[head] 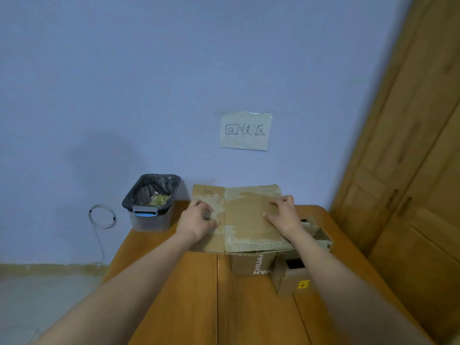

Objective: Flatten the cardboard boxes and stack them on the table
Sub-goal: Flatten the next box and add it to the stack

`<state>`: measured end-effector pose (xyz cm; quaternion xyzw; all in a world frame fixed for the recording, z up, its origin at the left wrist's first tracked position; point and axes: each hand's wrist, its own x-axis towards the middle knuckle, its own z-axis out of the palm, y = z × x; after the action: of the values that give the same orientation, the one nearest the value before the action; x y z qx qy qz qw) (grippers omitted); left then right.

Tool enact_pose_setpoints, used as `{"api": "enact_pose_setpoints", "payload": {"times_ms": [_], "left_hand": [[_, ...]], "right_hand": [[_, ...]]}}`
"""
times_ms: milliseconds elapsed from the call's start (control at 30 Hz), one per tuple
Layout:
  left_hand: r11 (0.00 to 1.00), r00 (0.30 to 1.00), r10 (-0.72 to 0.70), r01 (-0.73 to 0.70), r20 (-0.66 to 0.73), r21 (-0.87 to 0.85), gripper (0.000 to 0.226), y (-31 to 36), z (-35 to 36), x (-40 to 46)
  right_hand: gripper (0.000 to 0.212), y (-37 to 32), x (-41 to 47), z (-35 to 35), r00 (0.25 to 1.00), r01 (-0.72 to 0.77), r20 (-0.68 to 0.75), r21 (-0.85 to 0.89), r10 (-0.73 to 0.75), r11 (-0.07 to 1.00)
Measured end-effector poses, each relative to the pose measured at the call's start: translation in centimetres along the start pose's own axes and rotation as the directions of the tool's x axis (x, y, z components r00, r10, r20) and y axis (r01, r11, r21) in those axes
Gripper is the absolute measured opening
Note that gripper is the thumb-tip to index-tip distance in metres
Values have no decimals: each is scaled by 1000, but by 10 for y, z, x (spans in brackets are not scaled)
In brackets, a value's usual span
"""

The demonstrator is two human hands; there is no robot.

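Flattened cardboard box [246, 220] on table [189, 295] | left hand [198, 219], right hand [283, 215] spread, pressing flat on it

Single head-worn view, wide-angle, taken from above the near edge of the counter [174, 295] and facing forward and downward toward the wall behind it. The two forearms enter from the lower corners and converge on the hands, left [198, 220] and right [283, 215], which lie beyond the counter's middle, close to the lens. The paper sign [245, 130] on the wall sits above the counter's far edge, near the frame's centre. Lens distortion bends the wooden door [410, 145] right of the counter. Floor shows left of the counter. No second view is given.
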<state>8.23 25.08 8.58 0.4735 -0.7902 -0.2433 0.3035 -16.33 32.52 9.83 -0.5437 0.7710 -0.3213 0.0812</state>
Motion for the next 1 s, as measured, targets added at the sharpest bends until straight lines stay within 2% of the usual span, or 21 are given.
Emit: {"api": "enact_pose_setpoints", "payload": {"times_ms": [167, 533, 700, 867, 1000], "left_hand": [[987, 996, 45, -57, 81, 151, 46, 47, 6, 33], [956, 998, -11, -8, 65, 292, 46, 88, 39, 162], [950, 997, -38, 15, 70, 310, 38, 87, 71, 220], [953, 999, -43, 36, 17, 299, 28, 85, 97, 262], [977, 995, -86, 75, 49, 198, 34, 74, 111, 289]], "right_hand": [[47, 18, 19, -37, 999, -26, -32, 21, 26, 999], [47, 32, 147, -70, 998, -13, -57, -33, 11, 999], [43, 38, 206, -75, 999, 8, -39, -164, -14, 986], [43, 57, 251, -69, 999, 30, -35, -218, -38, 975], [45, 79, 284, -57, 1000, 26, -9, -165, -28, 986]]}}
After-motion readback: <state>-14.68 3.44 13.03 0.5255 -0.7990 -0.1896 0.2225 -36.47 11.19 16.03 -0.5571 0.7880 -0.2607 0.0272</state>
